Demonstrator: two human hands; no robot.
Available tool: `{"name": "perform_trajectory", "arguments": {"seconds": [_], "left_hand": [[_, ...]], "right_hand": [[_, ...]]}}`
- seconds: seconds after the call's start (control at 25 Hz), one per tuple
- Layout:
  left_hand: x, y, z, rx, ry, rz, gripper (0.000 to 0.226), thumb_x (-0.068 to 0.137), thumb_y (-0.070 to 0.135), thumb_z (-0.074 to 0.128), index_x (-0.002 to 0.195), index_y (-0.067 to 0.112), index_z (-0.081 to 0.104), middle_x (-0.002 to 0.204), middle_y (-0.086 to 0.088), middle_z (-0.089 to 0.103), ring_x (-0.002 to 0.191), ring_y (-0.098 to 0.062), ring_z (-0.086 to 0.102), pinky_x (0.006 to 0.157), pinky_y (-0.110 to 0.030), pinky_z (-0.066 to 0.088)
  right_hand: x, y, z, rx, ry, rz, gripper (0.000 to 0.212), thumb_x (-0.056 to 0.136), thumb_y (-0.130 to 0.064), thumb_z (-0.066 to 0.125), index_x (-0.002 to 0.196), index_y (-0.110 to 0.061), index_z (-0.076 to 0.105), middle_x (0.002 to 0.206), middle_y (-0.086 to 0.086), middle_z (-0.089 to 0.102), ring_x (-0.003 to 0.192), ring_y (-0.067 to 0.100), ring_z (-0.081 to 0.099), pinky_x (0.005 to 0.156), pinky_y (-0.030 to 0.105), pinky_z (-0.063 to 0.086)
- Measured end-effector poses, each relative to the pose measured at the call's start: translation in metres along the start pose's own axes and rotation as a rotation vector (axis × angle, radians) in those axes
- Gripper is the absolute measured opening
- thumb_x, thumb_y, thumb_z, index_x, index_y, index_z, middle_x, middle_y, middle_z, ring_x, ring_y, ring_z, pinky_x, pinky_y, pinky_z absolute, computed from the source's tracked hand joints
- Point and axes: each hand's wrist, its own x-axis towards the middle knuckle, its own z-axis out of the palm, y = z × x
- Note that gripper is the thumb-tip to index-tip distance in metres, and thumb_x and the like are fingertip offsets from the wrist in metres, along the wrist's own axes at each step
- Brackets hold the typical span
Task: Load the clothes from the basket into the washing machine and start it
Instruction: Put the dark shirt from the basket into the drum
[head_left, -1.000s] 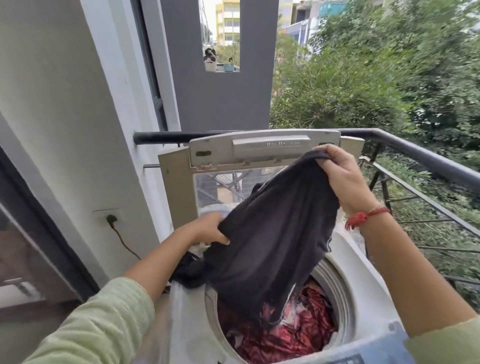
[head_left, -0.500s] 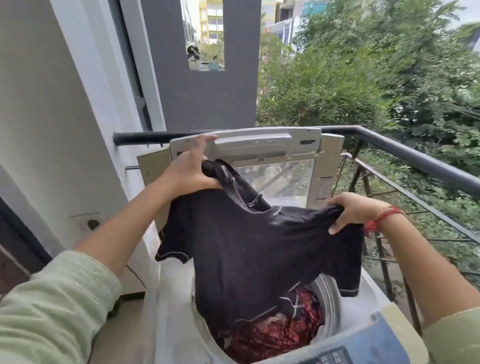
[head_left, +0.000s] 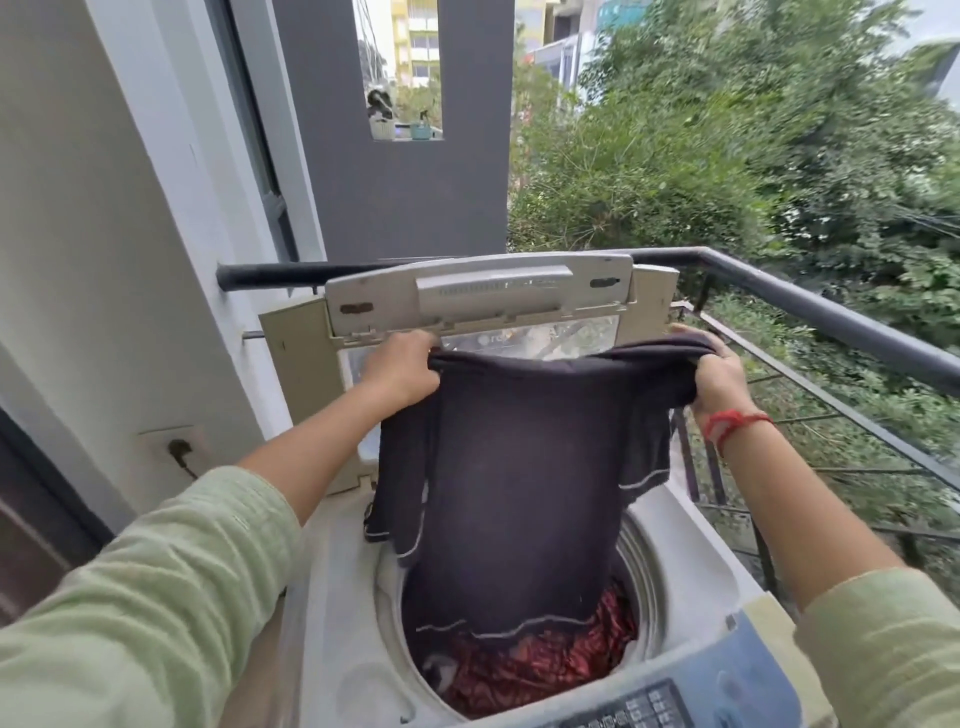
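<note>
A dark T-shirt (head_left: 519, 493) with thin white trim hangs spread flat above the drum of the top-loading washing machine (head_left: 332, 613). My left hand (head_left: 400, 371) grips its upper left edge and my right hand (head_left: 719, 376) grips its upper right edge, both at about the same height. The shirt's hem reaches down into the drum opening. Red patterned clothes (head_left: 530, 670) lie inside the drum below it. The machine's lid (head_left: 478, 296) stands raised behind the shirt. The control panel (head_left: 649, 709) shows at the bottom edge. No basket is in view.
A black balcony railing (head_left: 831, 317) runs behind and to the right of the machine, with trees beyond. A white wall with a plugged wall socket (head_left: 179, 447) stands at the left. A grey pillar (head_left: 395, 197) rises behind the lid.
My hands have moved apart and levelled out, stretching the shirt flat. The right hand rose and the shirt now hangs straight down into the drum.
</note>
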Motion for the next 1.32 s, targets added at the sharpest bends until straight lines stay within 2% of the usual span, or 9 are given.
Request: {"name": "perform_trajectory", "arguments": {"seconds": [0.12,0.2,0.36,0.48,0.6,0.76,0.92,1.12,1.32], "left_hand": [[-0.013,-0.003,-0.011,0.005,0.316,0.138,0.030,0.077,0.012,0.057,0.104,0.024,0.061,0.097,-0.008,0.069,0.091,-0.035,0.062,0.064,-0.034,0.041],[-0.037,-0.017,0.002,0.032,0.320,0.235,0.028,0.078,0.014,0.058,0.105,0.024,0.060,0.099,-0.005,0.069,0.091,-0.034,0.063,0.065,-0.034,0.044],[-0.094,-0.040,0.084,0.205,-0.611,0.292,0.027,0.082,0.032,0.063,0.106,0.023,0.059,0.109,-0.001,0.064,0.103,-0.024,0.058,0.076,-0.030,0.044],[-0.113,-0.040,0.145,0.125,-1.212,0.128,0.048,0.082,0.043,0.065,0.121,0.016,0.057,0.115,-0.003,0.060,0.098,-0.021,0.058,0.079,-0.029,0.046],[-0.113,-0.033,0.184,0.022,-1.228,0.087,0.041,0.085,0.042,0.062,0.113,0.013,0.062,0.102,-0.004,0.065,0.078,-0.018,0.058,0.068,-0.028,0.046],[-0.097,-0.034,0.224,0.081,-1.113,0.037,0.050,0.081,0.045,0.064,0.116,0.009,0.061,0.121,-0.010,0.062,0.108,-0.028,0.059,0.087,-0.033,0.047],[-0.094,-0.035,0.276,0.023,-0.906,-0.106,0.076,0.073,0.034,0.073,0.137,0.013,0.037,0.135,-0.012,0.044,0.121,-0.032,0.047,0.097,-0.039,0.044],[-0.130,-0.046,0.357,0.184,-1.142,-0.208,0.109,0.075,0.029,0.075,0.150,0.025,-0.004,0.156,-0.013,0.003,0.137,-0.041,0.024,0.105,-0.055,0.034],[-0.138,-0.049,0.414,0.309,-1.263,-0.436,0.096,0.089,0.022,0.061,0.148,0.021,-0.015,0.156,-0.012,-0.020,0.141,-0.046,0.000,0.103,-0.066,0.027]], "right_hand": [[-0.015,-0.010,-0.009,0.333,-0.083,-0.058,0.040,0.082,0.011,0.039,0.091,-0.014,0.068,0.081,0.000,0.073,0.083,0.019,0.067,0.077,0.029,0.054],[-0.031,-0.002,-0.028,0.090,-0.269,-0.026,0.035,0.088,0.011,0.044,0.083,-0.012,0.070,0.074,0.001,0.072,0.071,0.014,0.068,0.068,0.029,0.056],[-0.053,0.041,-0.050,-1.100,-1.065,0.170,0.018,0.080,-0.010,0.069,0.072,-0.026,0.068,0.070,-0.011,0.066,0.066,0.003,0.061,0.069,0.027,0.050],[-0.076,0.076,-0.025,-1.363,-1.355,0.264,0.018,0.080,-0.023,0.071,0.095,-0.033,0.071,0.098,-0.013,0.071,0.086,0.004,0.063,0.090,0.029,0.050],[-0.094,0.098,0.010,-1.316,-1.304,0.311,0.031,0.087,-0.026,0.062,0.117,-0.019,0.064,0.116,0.001,0.068,0.097,0.015,0.063,0.096,0.031,0.046],[-0.100,0.150,0.047,-1.546,-1.142,-0.080,0.044,0.085,-0.030,0.061,0.126,-0.014,0.056,0.123,0.011,0.057,0.114,0.031,0.054,0.094,0.035,0.045],[-0.100,0.234,0.079,-1.679,-1.252,-0.206,0.075,0.080,-0.023,0.067,0.144,-0.019,0.029,0.149,0.014,0.026,0.131,0.037,0.034,0.103,0.048,0.040],[-0.093,0.323,0.084,-1.821,-1.232,0.344,0.121,0.070,-0.031,0.081,0.149,-0.031,-0.011,0.157,-0.001,-0.019,0.144,0.038,-0.007,0.106,0.065,0.021],[-0.087,0.416,0.044,-1.728,-1.064,0.643,0.075,0.091,-0.027,0.054,0.151,-0.018,0.009,0.158,0.014,0.000,0.143,0.041,0.010,0.115,0.055,0.017]]}}
